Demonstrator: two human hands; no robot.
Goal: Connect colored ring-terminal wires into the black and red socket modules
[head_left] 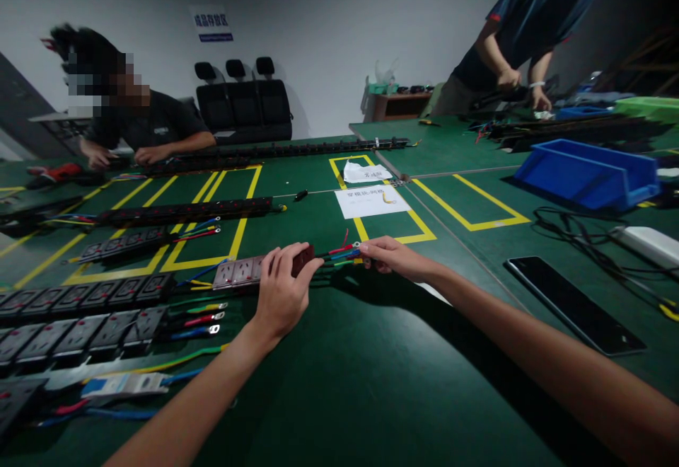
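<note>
Holding the socket strip (241, 273), on or just over the desk (366, 382), with left hand (285, 284); pinching wires (341, 250) with right hand (385, 255). Likely sorting wires. Next, probably calls for holding steady, spreading ends gently.

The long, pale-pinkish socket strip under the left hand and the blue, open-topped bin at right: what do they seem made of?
Socket strip: face probably hard plastic, smooth and slightly shiny, with neat slots; the body's material is unclear. Blue bin: likely moulded plastic, semi-gloss, judging by its even colour and smooth, thin walls.
</note>
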